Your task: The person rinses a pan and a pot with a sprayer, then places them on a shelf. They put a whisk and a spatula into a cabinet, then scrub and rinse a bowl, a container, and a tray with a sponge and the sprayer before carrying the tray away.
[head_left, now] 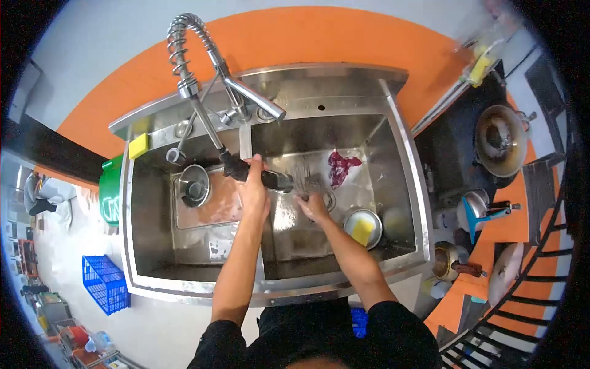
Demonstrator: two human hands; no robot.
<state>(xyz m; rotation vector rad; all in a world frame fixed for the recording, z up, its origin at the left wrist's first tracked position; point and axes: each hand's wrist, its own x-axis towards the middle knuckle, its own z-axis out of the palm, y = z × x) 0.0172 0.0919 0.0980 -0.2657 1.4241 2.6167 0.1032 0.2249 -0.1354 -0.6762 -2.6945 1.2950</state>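
Note:
My left hand (254,190) is wrapped round the black handle of a spray faucet (233,165), its nozzle pointing right over the right basin. Water streaks fan out from the nozzle above my right hand (314,207). The fingers of that hand are curled in under the spray beside the drain; what they hold, if anything, I cannot tell. Behind it, a crumpled dark-red piece (342,168) lies on the wet basin floor. Nearer my right forearm sits a round metal bowl (372,238) with a yellow sponge (362,231) in it.
A metal pot (195,184) stands in the left basin on a tray of reddish liquid (218,212). Another yellow sponge (139,146) rests on the sink's left rim. To the right are a wok (501,141) and pans; a blue crate (106,283) is on the floor.

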